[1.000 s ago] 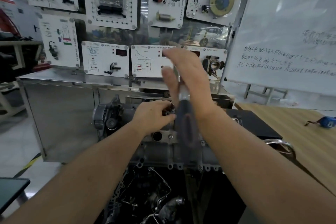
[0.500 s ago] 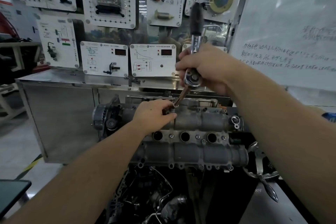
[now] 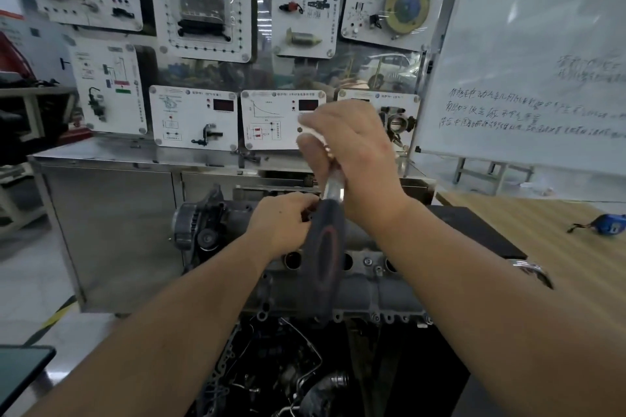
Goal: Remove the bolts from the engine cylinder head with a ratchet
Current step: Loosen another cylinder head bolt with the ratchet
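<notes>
Two hands work one bolt: the right hand (image 3: pixel 352 152) grips the ratchet (image 3: pixel 325 257) near its head, the left hand (image 3: pixel 283 225) pinches down at the cylinder head (image 3: pixel 376 288), and a slip could nip those fingers.

Both forearms reach forward over the cylinder head (image 3: pixel 379 291). Left hand (image 3: pixel 283 227) sits curled, fingertips down on its top. Right hand (image 3: pixel 352 152) hovers above it, fingers wrapped round the ratchet (image 3: pixel 325 257) near the head end.

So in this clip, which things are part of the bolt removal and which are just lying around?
In use:
- ratchet, right hand gripping near its head
- cylinder head
- left hand at the socket end; bolt itself hidden

Lying about:
- blue tape measure on the wooden table
- whiteboard
- training panels behind
</notes>
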`<state>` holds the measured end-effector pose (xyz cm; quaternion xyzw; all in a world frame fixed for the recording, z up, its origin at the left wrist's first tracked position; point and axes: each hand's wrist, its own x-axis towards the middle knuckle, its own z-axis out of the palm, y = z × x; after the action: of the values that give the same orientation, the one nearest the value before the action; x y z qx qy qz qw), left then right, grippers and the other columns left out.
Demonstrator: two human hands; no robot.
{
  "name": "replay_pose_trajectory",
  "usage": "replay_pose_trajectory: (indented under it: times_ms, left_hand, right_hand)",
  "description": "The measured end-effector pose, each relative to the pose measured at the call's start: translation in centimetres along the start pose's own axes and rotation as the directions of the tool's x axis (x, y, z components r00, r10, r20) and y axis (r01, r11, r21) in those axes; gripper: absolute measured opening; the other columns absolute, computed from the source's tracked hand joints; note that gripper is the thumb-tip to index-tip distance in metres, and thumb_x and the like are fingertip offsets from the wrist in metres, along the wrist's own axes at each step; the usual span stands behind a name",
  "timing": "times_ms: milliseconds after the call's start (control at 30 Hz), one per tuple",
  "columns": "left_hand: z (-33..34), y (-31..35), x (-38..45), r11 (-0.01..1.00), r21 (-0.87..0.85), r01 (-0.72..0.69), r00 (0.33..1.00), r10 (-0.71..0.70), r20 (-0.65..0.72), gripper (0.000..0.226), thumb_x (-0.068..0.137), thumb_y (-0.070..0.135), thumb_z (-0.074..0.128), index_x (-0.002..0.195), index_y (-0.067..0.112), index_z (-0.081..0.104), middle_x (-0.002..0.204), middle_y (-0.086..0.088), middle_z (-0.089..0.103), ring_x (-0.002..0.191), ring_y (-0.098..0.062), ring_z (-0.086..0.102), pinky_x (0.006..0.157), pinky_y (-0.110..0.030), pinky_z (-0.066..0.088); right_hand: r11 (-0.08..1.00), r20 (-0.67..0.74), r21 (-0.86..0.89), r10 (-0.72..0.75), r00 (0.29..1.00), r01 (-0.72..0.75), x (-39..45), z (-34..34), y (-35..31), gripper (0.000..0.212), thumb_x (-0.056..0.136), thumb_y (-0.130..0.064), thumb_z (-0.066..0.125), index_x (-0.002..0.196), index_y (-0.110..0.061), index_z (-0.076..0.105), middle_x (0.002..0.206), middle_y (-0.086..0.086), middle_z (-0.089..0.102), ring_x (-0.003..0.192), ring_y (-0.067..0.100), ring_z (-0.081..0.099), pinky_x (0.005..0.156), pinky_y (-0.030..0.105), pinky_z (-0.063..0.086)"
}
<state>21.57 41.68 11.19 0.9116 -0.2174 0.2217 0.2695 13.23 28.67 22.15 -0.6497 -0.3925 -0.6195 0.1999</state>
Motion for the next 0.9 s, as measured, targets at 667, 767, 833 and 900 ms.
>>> replay_pose_trajectory:
  times_ms: [667,767,833,900]
  left_hand:
    - [-0.2,-0.2,0.3,0.992,0.127,-0.016,1.000,0.015,0.009,0.022,0.089,0.060,0.059,0.100,0.043,0.066,0.084,0.021,0.057,0.062,0.007,0.042,0.058,-0.018,0.031]
    - [-0.3,0.0,0.5,0.988,0.153,-0.021,0.999,0.015,0.040,0.039,0.092,0.058,0.057,0.124,0.038,0.064,0.115,0.017,0.066,0.080,-0.002,0.055,0.073,-0.024,0.040]
    - [0.0,-0.1,0.5,0.995,0.102,-0.022,0.999,0.018,0.037,0.042,0.093,0.054,0.060,0.128,0.033,0.064,0.120,0.014,0.066,0.092,-0.004,0.058,0.079,-0.016,0.042]
    - [0.2,-0.2,0.4,0.998,0.046,-0.033,0.999,0.032,0.037,0.040,0.090,0.053,0.063,0.120,0.025,0.068,0.117,0.007,0.069,0.100,-0.011,0.062,0.088,-0.021,0.049]
  right_hand:
    - [0.808,0.819,-0.254,0.472,0.325,-0.532,6.6,-3.2,-2.8,0.007,0.094,-0.011,0.055,0.094,-0.017,0.057,0.077,0.001,0.065,0.065,0.014,0.059,0.058,0.028,0.048]
    - [0.875,0.740,-0.484,0.393,0.545,0.026,6.7,-2.9,-2.7,0.023,0.089,-0.006,0.046,0.090,-0.028,0.051,0.074,-0.005,0.049,0.061,0.016,0.046,0.060,0.030,0.034]
    - [0.847,0.716,-0.455,0.163,0.679,0.277,5.1,-2.8,-2.2,0.029,0.088,-0.005,0.047,0.098,-0.027,0.061,0.075,-0.006,0.054,0.070,0.021,0.050,0.075,0.035,0.036]
    - [0.896,0.574,-0.345,-0.035,0.818,0.280,2.8,-2.7,-1.2,0.029,0.088,-0.005,0.056,0.104,-0.021,0.074,0.083,-0.003,0.067,0.082,0.026,0.059,0.083,0.039,0.044]
